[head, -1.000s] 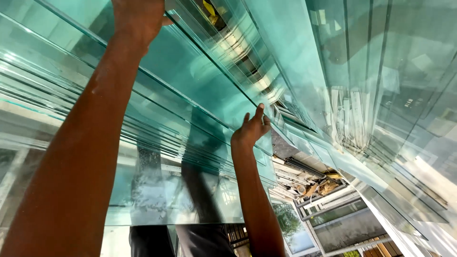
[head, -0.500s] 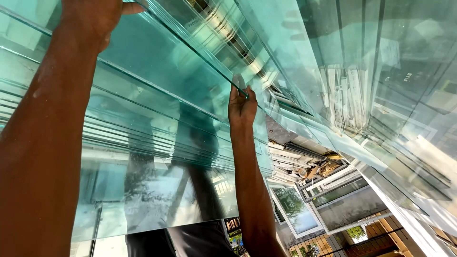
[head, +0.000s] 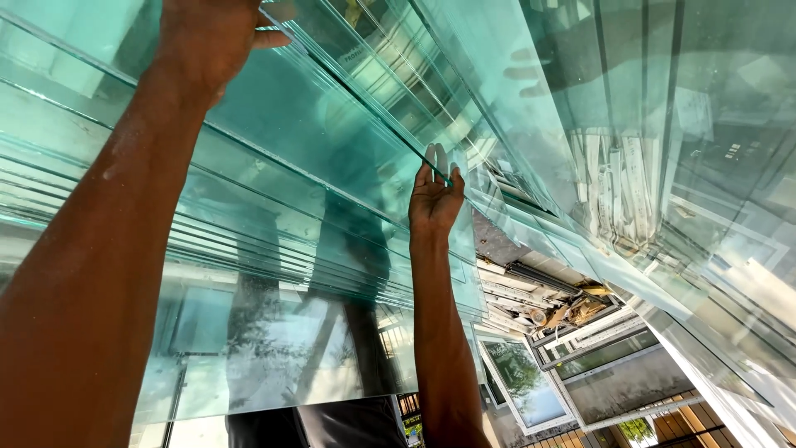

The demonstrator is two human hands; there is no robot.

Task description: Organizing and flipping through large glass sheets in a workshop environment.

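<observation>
Further sheets of greenish glass (head: 705, 166) stood stacked at the right. Beyond them lay a heap of pale metal profiles (head: 518, 290) and framed window panels (head: 531, 390), one reflecting trees and sky, beside a timber-slatted surface (head: 663, 427).

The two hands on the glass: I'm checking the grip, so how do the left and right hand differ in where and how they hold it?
The left hand sits high at the frame's top, close to the camera, its back showing; the right hand is lower and farther off. The left hand's fingers wrap over the edge of the glass sheet; the right hand's point upward against it. Both arms are raised, touching the same greenish sheet.
</observation>
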